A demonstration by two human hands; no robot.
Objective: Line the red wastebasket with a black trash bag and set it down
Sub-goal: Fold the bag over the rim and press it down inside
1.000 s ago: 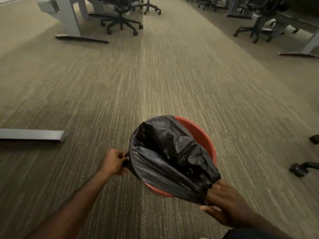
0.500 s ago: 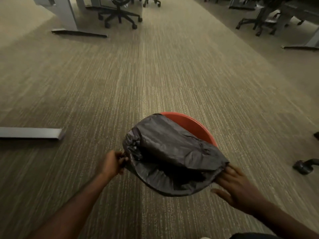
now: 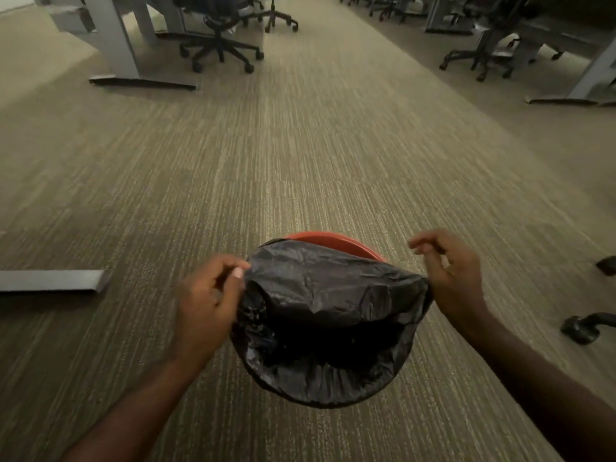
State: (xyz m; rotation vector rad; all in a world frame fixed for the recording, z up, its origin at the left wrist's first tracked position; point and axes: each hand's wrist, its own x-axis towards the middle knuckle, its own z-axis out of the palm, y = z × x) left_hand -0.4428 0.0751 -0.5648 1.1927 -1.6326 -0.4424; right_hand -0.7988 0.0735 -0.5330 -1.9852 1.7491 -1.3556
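The red wastebasket stands on the carpet below me; only the far arc of its rim shows. A black trash bag is draped over its mouth, folded over the near and side rim, with a loose flap across the top. My left hand pinches the bag's edge at the left side of the rim. My right hand is at the bag's right edge, thumb side against the plastic, fingers curled above it.
Striped carpet floor stretches ahead. A grey desk foot lies at the left. Desk legs and a black office chair stand far left; more chairs and desks far right. Black chair casters sit at the right edge.
My right hand rose from the near right of the rim to the bag's upper right edge. My left hand shifted up onto the left edge. The bag's flap is pulled wider over the rim.
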